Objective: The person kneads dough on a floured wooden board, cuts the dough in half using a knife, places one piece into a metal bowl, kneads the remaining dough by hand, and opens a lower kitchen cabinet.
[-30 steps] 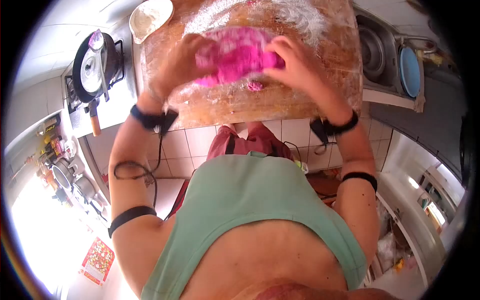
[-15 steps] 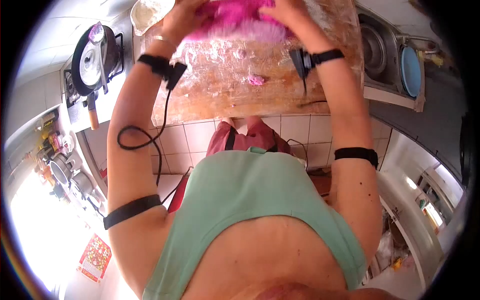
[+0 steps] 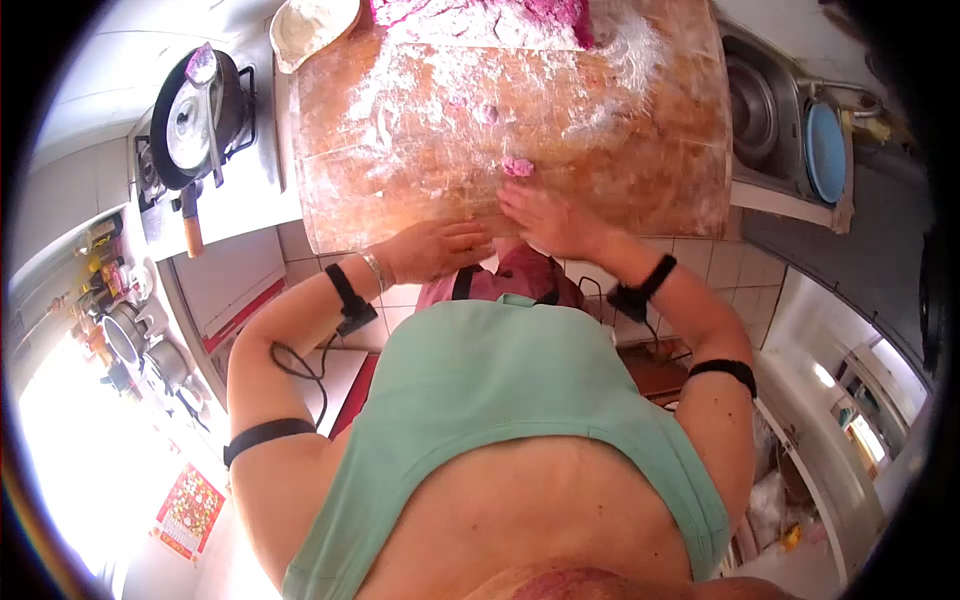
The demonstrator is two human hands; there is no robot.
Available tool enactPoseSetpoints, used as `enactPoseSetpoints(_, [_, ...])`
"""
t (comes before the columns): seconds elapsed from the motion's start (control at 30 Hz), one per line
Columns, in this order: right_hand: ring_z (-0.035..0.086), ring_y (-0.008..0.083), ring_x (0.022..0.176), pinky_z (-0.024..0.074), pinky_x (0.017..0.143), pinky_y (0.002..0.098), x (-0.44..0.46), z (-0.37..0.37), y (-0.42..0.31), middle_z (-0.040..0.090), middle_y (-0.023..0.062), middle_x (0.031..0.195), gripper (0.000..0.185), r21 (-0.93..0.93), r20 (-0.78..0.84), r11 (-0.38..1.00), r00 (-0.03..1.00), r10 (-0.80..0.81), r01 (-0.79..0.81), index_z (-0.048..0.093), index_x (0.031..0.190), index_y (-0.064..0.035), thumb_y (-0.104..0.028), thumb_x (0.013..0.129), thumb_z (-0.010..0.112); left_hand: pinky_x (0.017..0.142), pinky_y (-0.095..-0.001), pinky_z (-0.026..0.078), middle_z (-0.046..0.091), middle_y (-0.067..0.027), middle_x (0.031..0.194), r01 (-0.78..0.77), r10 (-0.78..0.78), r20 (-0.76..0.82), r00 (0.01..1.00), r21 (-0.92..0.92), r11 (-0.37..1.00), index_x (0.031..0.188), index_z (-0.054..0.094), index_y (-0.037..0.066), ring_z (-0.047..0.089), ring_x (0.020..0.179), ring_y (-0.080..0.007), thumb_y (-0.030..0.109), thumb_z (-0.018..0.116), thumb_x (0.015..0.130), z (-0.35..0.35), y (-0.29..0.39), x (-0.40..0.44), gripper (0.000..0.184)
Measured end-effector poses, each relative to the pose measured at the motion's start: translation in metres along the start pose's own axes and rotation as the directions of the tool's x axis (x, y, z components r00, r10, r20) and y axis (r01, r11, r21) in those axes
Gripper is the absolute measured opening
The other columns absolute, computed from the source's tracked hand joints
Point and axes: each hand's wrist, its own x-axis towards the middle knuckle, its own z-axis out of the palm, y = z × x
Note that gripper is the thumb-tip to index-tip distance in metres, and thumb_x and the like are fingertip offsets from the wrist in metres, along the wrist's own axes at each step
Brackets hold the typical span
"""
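Observation:
A large pink dough slab (image 3: 480,22), dusted with white flour, lies at the far edge of the wooden board (image 3: 400,185), partly cut off by the top of the view. Near the board's front edge, my left hand (image 3: 440,250) is held flat with its fingers stretched toward the right, holding nothing. Close beside it, my right hand (image 3: 550,220) points its extended fingers at a small pink dough lump (image 3: 517,167), just short of it or touching; which one I cannot tell. Farther in sits a tiny dough bit (image 3: 490,114).
Loose flour (image 3: 600,95) is scattered over the board. A pale bowl (image 3: 312,32) stands at the back left corner. On the left is a stove with a lidded wok (image 3: 190,125); on the right, a metal sink (image 3: 755,105) and a blue basin (image 3: 824,152).
Both hands have let go of the large pink dough and come back toward my body to the board's front edge. The dough slab stays at the far side, now uncovered.

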Motion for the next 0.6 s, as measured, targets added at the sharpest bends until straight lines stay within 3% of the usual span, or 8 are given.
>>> enactPoseSetpoints(0.03, [0.05, 0.0358, 0.147, 0.0397, 0.124, 0.0456, 0.012, -0.001, 0.017, 0.055, 0.0218, 0.155, 0.046, -0.061, -0.033, 0.998, 0.999, -0.009, 0.007, 0.064, 0.137, 0.0036, -0.014, 0.095, 0.064, 0.127, -0.044, 0.036, 0.05, -0.0085, 0.161, 0.122, -0.118, 0.037, 0.992, -0.127, 0.984, 0.149, 0.06, 0.015, 0.045, 0.151, -0.0278, 0.026, 0.064, 0.104, 0.009, -0.009, 0.001, 0.047])
enactPoseSetpoints(0.1, [0.044, 0.0356, 0.151, 0.0335, 0.128, 0.0449, 0.046, -0.011, 0.057, 0.052, 0.0199, 0.158, 0.048, -0.194, -0.086, 0.981, 0.996, 0.001, -0.018, 0.061, 0.141, 0.0043, -0.018, 0.099, 0.061, 0.131, -0.0445, 0.028, 0.04, -0.0097, 0.168, -0.059, 0.057, 0.015, 0.998, 0.312, 0.948, 0.158, 0.049, 0.012, 0.035, 0.157, -0.0298, 0.033, 0.063, 0.105, -0.019, -0.044, 0.019, 0.059])
enactPoseSetpoints(0.17, [0.041, 0.0323, 0.154, 0.0316, 0.129, 0.0418, 0.085, -0.003, 0.112, 0.05, 0.0184, 0.161, 0.051, -0.457, -0.024, 0.882, 0.993, 0.116, -0.115, 0.058, 0.147, 0.003, -0.027, 0.106, 0.058, 0.134, -0.0454, 0.023, 0.034, -0.0108, 0.171, 0.307, -0.275, -0.138, 0.952, 0.359, 0.882, 0.163, 0.04, 0.01, 0.029, 0.16, -0.0294, 0.034, 0.065, 0.104, -0.046, -0.073, 0.037, 0.069])
enactPoseSetpoints(0.23, [0.037, 0.0306, 0.156, 0.0278, 0.131, 0.0425, 0.109, -0.044, 0.09, 0.039, 0.017, 0.17, 0.05, -0.213, -0.066, 0.947, 0.97, 0.233, -0.242, 0.053, 0.152, 0.0004, -0.026, 0.11, 0.045, 0.134, -0.0462, 0.022, 0.035, -0.0127, 0.171, 0.312, -0.225, -0.292, 0.93, 0.298, 0.902, 0.164, 0.037, 0.006, 0.029, 0.16, -0.0298, 0.03, 0.065, 0.104, -0.071, -0.098, 0.036, 0.07])
enactPoseSetpoints(0.43, [0.037, 0.0266, 0.157, 0.0263, 0.132, 0.0474, 0.099, -0.018, 0.067, 0.041, 0.0138, 0.169, 0.053, -0.267, 0.198, 0.951, 0.957, 0.214, -0.157, 0.054, 0.153, -0.0061, -0.035, 0.109, 0.052, 0.133, -0.048, 0.026, 0.042, -0.0128, 0.168, 0.417, -0.338, -0.295, 0.894, 0.271, 0.867, 0.154, 0.057, 0.018, 0.032, 0.159, -0.0329, 0.021, 0.068, 0.099, -0.062, -0.073, 0.022, 0.056])
enactPoseSetpoints(0.5, [0.043, 0.0302, 0.152, 0.0342, 0.126, 0.0504, 0.091, -0.017, 0.09, 0.051, 0.0133, 0.161, 0.051, -0.321, -0.075, 0.939, 0.992, 0.104, -0.123, 0.059, 0.149, -0.006, -0.028, 0.104, 0.062, 0.132, -0.0495, 0.027, 0.047, -0.0146, 0.164, 0.348, -0.274, -0.415, 0.868, 0.112, 0.931, 0.151, 0.06, 0.018, 0.036, 0.157, -0.0358, 0.014, 0.069, 0.096, -0.046, -0.088, 0.008, 0.056])
enactPoseSetpoints(0.57, [0.057, 0.0334, 0.137, 0.0461, 0.114, 0.0515, 0.096, -0.031, 0.102, 0.062, 0.0173, 0.146, 0.043, -0.265, -0.234, 0.876, 0.908, 0.347, -0.403, 0.063, 0.14, -0.006, -0.024, 0.102, 0.063, 0.122, -0.0503, 0.04, 0.055, -0.0165, 0.154, 0.353, -0.242, -0.534, 0.811, 0.115, 0.929, 0.142, 0.064, 0.012, 0.052, 0.143, -0.0382, 0.02, 0.073, 0.095, -0.062, -0.107, -0.001, 0.048])
enactPoseSetpoints(0.6, [0.057, 0.0334, 0.137, 0.0461, 0.114, 0.0515, 0.097, -0.036, 0.104, 0.062, 0.0173, 0.146, 0.043, -0.267, -0.242, 0.883, 0.914, 0.326, -0.386, 0.063, 0.14, -0.006, -0.024, 0.102, 0.063, 0.116, -0.0487, 0.044, 0.057, -0.0178, 0.15, 0.521, -0.432, -0.675, 0.598, -0.083, 0.85, 0.141, 0.064, 0.01, 0.056, 0.136, -0.0388, 0.022, 0.074, 0.094, -0.072, -0.122, -0.009, 0.05])
